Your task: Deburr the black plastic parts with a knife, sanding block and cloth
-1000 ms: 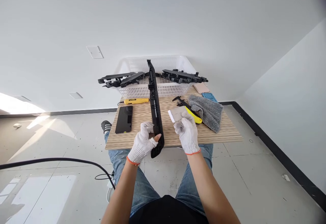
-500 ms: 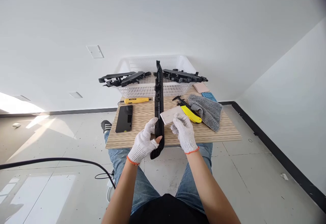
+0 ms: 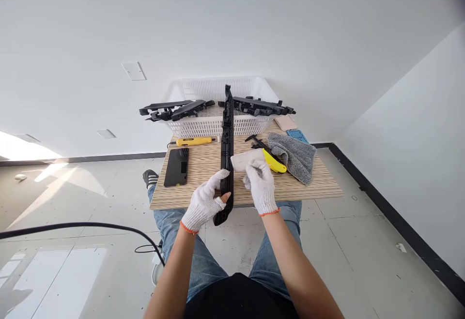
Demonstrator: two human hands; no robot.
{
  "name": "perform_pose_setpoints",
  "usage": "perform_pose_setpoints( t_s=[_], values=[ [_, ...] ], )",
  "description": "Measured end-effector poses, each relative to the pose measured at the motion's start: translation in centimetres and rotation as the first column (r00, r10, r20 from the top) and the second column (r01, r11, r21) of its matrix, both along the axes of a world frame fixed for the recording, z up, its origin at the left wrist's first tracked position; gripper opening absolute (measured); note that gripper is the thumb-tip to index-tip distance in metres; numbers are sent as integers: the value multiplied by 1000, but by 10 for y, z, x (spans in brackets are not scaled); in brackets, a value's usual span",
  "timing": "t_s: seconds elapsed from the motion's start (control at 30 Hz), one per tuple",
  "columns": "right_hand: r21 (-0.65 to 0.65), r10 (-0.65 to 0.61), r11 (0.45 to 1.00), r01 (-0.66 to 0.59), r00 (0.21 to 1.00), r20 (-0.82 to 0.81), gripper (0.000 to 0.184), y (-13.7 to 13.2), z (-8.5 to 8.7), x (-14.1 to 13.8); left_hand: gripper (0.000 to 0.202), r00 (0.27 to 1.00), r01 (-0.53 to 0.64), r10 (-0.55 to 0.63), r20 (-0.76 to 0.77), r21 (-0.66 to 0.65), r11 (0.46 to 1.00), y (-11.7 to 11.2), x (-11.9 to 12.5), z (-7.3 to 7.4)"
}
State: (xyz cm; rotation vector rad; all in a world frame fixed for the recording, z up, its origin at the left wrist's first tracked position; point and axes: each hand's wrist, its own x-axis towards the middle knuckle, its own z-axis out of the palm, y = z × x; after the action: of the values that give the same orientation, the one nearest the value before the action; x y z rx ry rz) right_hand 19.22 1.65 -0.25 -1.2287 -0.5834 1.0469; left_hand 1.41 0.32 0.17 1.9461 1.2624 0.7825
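Note:
My left hand (image 3: 206,198), in a white knit glove with the thumb tip bare, is closed around the lower end of a long black plastic trim piece (image 3: 227,144). That piece points away from me, its ribbed side up and its far end over the basket. My right hand (image 3: 260,178), also gloved, pinches a pale rectangular pad (image 3: 247,159) just right of the trim piece. The pad's left edge is close to the trim; whether they touch I cannot tell. Beyond my right fingers lies a yellow-handled tool (image 3: 275,162), partly hidden by the pad and hand.
A white plastic basket (image 3: 203,128) stands behind, with several black trim pieces (image 3: 263,106) across it. On the wooden table (image 3: 312,194) lie a phone (image 3: 176,167), a yellow pen-shaped tool (image 3: 194,141), black calipers (image 3: 258,142), a grey cloth (image 3: 296,157), a blue piece (image 3: 297,135) and a pink pad (image 3: 286,123).
The pad has turned slightly in my right hand, its left end now higher and a little further right. My left hand keeps its grip on the trim piece. The whole view has shifted slightly.

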Motion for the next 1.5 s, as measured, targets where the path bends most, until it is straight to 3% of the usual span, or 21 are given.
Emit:
perform_pose_setpoints(
  t_s=[0.07,0.2,0.33,0.47,0.6,0.9,1.07,1.23,1.5],
  values=[
    [29,-93,995,94,995,-41,39,1,-2,0,57,1000,7,-7,1,-6,1000,0,0,0],
    [40,12,999,-11,1000,-12,38,1,-6,2,57,1000,9,-9,-14,13,1000,0,0,-1],
    [56,-47,997,47,999,-4,38,1,-8,2,57,1000,3,-3,0,14,1000,1,0,-2],
    [56,48,997,-49,999,19,35,0,-8,2,57,1000,5,-5,-12,20,1000,1,0,-3],
    [51,-51,997,51,999,12,35,1,-8,1,58,1000,3,-3,-4,11,1000,0,0,-3],
    [64,54,996,-61,992,111,31,-6,-10,-1,58,1000,1,0,-16,31,1000,1,-1,-3],
    [53,35,998,-38,998,52,37,-4,-6,-3,57,1000,8,-8,-6,18,1000,-1,-1,0],
    [68,-93,993,94,995,-17,37,-2,-6,-4,58,1000,6,-6,2,1,1000,0,0,0],
    [52,-29,998,26,998,57,36,-4,-8,-5,58,1000,-1,1,-1,4,1000,0,-1,-1]
  ],
)
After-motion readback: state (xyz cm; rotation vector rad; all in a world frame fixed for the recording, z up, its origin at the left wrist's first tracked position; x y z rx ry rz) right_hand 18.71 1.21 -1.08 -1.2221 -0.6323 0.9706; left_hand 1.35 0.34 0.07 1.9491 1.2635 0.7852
